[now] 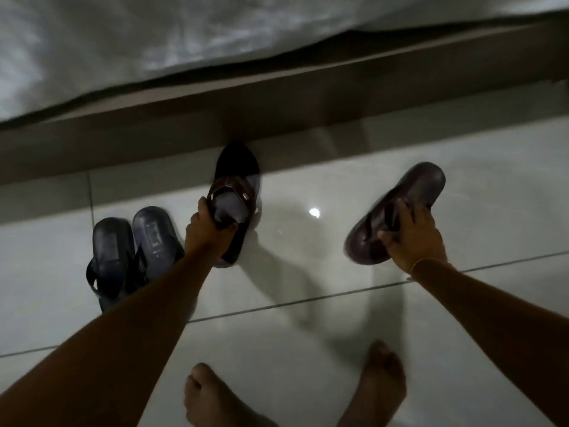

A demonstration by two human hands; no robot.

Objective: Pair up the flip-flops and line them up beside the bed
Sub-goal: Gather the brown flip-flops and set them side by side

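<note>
Two dark blue flip-flops [135,251] lie side by side on the tiled floor at the left, close to the bed base [154,118]. My left hand [209,232] grips the strap of a brown flip-flop [235,192] whose far end points at the bed base; it looks held just above the floor. My right hand [412,238] holds a second brown flip-flop [421,186] by its strap, raised and tilted, well to the right of the first.
A white sheet [154,41] hangs over the bed's brown base along the top. Glossy white floor tiles [308,272] with dark joints spread below. My two bare feet [292,396] stand at the bottom middle.
</note>
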